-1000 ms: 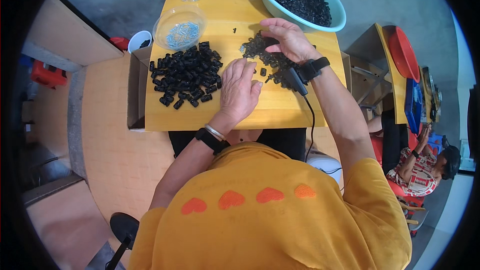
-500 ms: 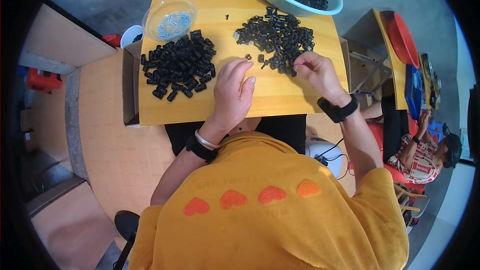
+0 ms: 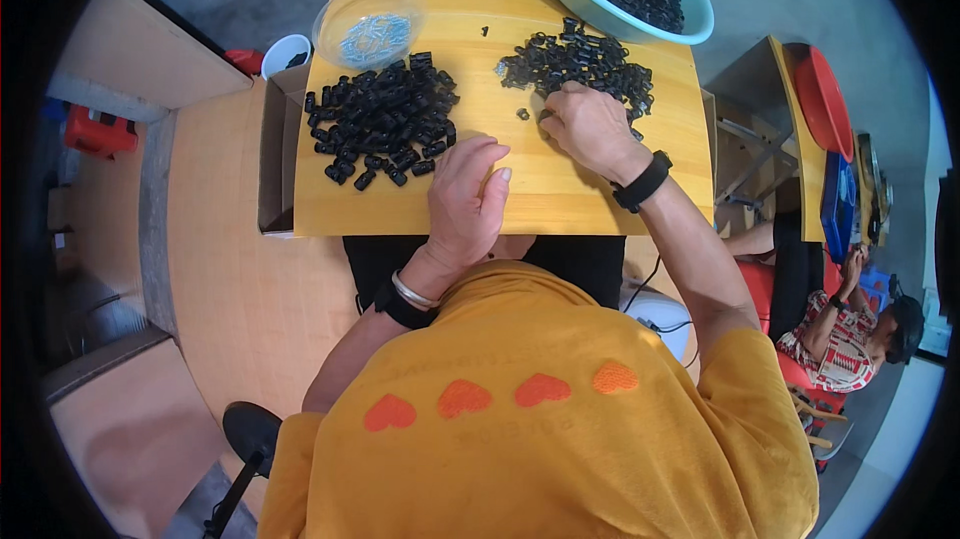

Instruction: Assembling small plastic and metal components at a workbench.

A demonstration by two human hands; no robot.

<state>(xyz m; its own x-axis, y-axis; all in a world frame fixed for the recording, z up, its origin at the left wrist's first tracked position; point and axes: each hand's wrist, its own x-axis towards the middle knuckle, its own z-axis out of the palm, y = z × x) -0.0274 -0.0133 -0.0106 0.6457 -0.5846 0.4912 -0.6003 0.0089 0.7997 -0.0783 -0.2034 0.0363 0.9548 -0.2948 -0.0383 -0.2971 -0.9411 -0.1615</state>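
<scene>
My right hand (image 3: 595, 134) reaches down at the near side of a loose heap of small black plastic parts (image 3: 600, 71). Its fingers close on a small black part (image 3: 545, 116), mostly hidden under them. My left hand (image 3: 466, 194) rests near the table's front edge, fingers loosely bent and thumb held apart; nothing shows between them. Beyond it, to the left, lies a pile of short black cylindrical pieces (image 3: 375, 119). A single small dark piece (image 3: 523, 114) sits on the wood between the two hands.
A clear round tub of silvery screws (image 3: 376, 39) stands behind the left pile. At the back right, a light-blue basin (image 3: 700, 29) holds many black parts. A cardboard box (image 3: 278, 164) adjoins the table's left side. Another person (image 3: 835, 334) sits at the far right.
My right hand has moved left from the heap's right side to its near left edge. The left hand stays near the table's front edge. The whole view has shifted slightly.
</scene>
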